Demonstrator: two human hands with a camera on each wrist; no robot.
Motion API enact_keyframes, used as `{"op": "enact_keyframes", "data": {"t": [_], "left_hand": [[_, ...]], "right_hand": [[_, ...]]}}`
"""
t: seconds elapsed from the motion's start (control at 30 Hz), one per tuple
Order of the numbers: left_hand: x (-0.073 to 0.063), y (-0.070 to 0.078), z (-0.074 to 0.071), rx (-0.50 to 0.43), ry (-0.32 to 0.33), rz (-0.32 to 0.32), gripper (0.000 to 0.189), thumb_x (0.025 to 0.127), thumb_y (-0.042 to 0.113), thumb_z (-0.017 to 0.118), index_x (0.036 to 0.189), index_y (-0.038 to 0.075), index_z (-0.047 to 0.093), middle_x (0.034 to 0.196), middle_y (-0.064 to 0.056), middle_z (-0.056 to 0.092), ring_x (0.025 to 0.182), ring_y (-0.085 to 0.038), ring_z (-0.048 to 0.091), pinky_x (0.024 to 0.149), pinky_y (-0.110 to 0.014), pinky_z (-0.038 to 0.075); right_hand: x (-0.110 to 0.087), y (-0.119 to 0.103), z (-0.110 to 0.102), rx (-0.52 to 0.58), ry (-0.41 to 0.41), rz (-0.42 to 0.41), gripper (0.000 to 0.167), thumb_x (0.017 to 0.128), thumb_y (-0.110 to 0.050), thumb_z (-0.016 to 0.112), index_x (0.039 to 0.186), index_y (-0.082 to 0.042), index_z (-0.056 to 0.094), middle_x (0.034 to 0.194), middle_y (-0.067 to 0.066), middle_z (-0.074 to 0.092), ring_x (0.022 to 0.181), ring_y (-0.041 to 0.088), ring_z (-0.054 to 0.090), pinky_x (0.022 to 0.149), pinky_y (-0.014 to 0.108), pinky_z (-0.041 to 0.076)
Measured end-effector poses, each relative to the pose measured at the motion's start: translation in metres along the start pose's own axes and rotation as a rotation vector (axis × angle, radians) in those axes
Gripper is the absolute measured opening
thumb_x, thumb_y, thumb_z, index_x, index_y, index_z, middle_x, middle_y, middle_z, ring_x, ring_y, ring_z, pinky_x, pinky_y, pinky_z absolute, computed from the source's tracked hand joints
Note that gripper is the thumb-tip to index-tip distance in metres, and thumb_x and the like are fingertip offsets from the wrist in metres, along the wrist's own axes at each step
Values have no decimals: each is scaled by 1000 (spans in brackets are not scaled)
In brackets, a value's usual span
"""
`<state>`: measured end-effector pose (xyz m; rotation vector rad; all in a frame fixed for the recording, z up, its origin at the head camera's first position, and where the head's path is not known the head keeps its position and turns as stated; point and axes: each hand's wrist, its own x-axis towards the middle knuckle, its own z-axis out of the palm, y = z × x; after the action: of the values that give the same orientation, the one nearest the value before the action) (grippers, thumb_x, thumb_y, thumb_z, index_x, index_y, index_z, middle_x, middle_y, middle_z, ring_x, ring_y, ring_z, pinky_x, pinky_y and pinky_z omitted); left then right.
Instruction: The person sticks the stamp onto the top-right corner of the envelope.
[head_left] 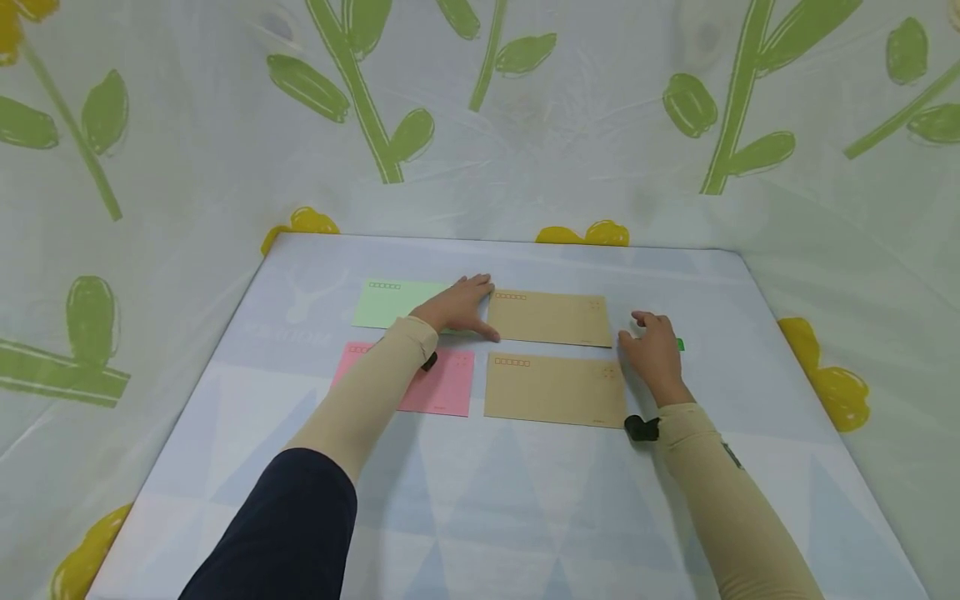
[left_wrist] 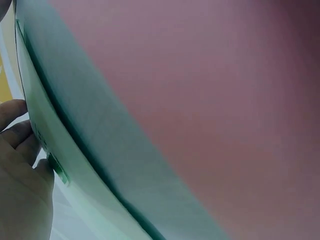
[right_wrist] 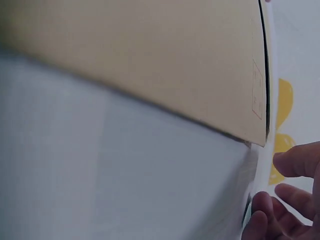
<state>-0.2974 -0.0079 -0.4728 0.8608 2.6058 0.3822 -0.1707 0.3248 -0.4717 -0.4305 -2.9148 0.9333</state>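
Four envelopes lie flat in two rows. In the head view, my left hand (head_left: 459,307) spreads its fingers over the right end of the green envelope (head_left: 386,308), fingertips right at the left edge of the upper brown envelope (head_left: 551,320). My left forearm covers part of the pink envelope (head_left: 442,387). The lower brown envelope (head_left: 555,392) lies to its right. My right hand (head_left: 654,354) hovers right of the brown envelopes, fingers loosely bent and thumb apart. Beside it shows a small green piece (head_left: 680,344), mostly hidden by the hand.
The envelopes lie on a table (head_left: 480,500) with a pale blue triangle-patterned cover. Behind and beside it hangs a white curtain (head_left: 600,150) printed with green stems and yellow flowers. A black wrist camera (head_left: 642,428) sits at my right cuff, close to the lower brown envelope's corner.
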Motion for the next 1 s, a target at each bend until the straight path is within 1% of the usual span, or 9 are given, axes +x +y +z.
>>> {"op": "enact_keyframes", "data": {"t": [0.2,0.4,0.53,0.67,0.73,0.83,0.93,1.0], "left_hand": [[-1,0,-1,-16,-3,-21,114,76,61,83,159,5,30,170,-11,14,157,-27,9,128,-35,5],[-1,0,-2,-48,-4,-22,113,75,59,85,159,5,31,170,-10,13,157,-27,9,128,-35,7],[0,-1,-1,-58,-6,-20,113,75,58,85,159,5,32,170,-10,14,157,-27,9,127,-34,7],[4,-3,1,-41,-8,-19,113,75,60,84,159,6,31,170,-9,13,157,-26,9,127,-31,6],[5,-4,2,-37,-8,-19,114,75,61,84,159,6,31,170,-9,13,157,-25,9,127,-31,6],[5,-4,2,-49,-6,-19,114,74,61,84,159,6,31,170,-9,14,157,-25,9,127,-32,7],[2,-3,0,-62,-3,-16,115,74,61,85,159,5,31,170,-10,14,157,-25,9,127,-33,7],[1,-2,-1,-70,0,-13,115,74,60,85,159,5,32,170,-10,14,157,-26,9,127,-33,7]], "right_hand": [[-2,2,1,-20,-13,6,49,101,-18,56,142,7,50,133,29,50,118,43,51,99,55,47],[-1,6,1,-45,-7,11,46,100,-17,54,140,6,54,129,28,53,113,43,54,95,55,49],[0,7,0,-45,8,31,45,100,-16,53,140,5,55,130,28,52,115,44,53,97,56,47],[-2,7,-3,-62,19,46,44,99,-14,51,138,6,56,128,28,53,114,45,53,98,57,46],[-3,8,-5,-74,14,51,44,98,-13,50,136,8,56,126,28,53,111,44,53,95,57,47],[-5,9,-6,-84,5,53,42,98,-14,52,133,8,58,120,26,54,104,41,53,88,54,49],[-6,11,-8,-84,3,40,39,97,-15,54,128,9,61,112,24,55,96,37,53,79,49,49],[-5,13,-8,-80,5,34,36,97,-15,56,124,8,62,109,22,57,93,36,54,75,46,48]]}}
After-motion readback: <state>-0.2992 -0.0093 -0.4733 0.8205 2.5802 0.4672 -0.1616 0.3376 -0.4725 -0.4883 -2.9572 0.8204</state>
